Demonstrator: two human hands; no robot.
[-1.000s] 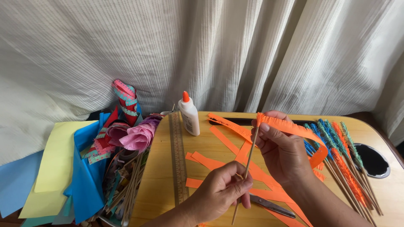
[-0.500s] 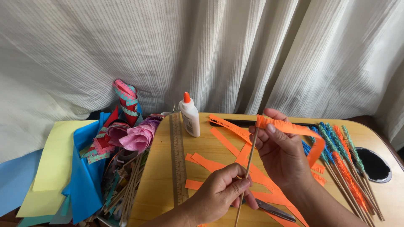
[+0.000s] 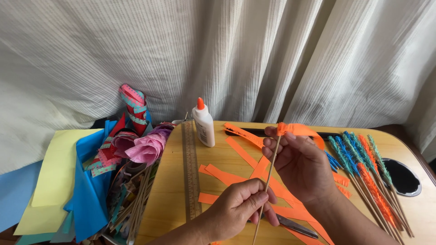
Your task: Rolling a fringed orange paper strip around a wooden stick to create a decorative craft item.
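Nearest the camera, the left hand (image 3: pixel 238 206) curls around the lower part of a thin wooden skewer (image 3: pixel 268 179), thumb and fingers closed on it. Just under that hand a pair of grey metal scissors (image 3: pixel 295 227) lies on the light wooden table (image 3: pixel 172 195), partly covered by loose orange paper strips (image 3: pixel 236 174) scattered over the tabletop.

The skewer slants upward to the right hand (image 3: pixel 302 165), whose fingertips pinch a fringed orange paper strip (image 3: pixel 297 130) against the stick's upper end; the strip loops away to the right and down behind the hand.

To the right of that hand, a row of finished skewers wrapped in blue, teal and orange fringed paper (image 3: pixel 363 168) lies on the table, near a black oval hole (image 3: pixel 399 177) in the tabletop. To the left, a long wooden ruler (image 3: pixel 190 172) runs along the table, beside a heap of bare sticks, rolled pink and purple paper and patterned red and teal ribbons (image 3: pixel 131 145), with yellow and blue paper sheets (image 3: pixel 59 181) at the edge.

Farther back, a white glue bottle with an orange cap (image 3: pixel 203 122) stands upright. A white ribbed curtain (image 3: pixel 227 54) hangs behind.
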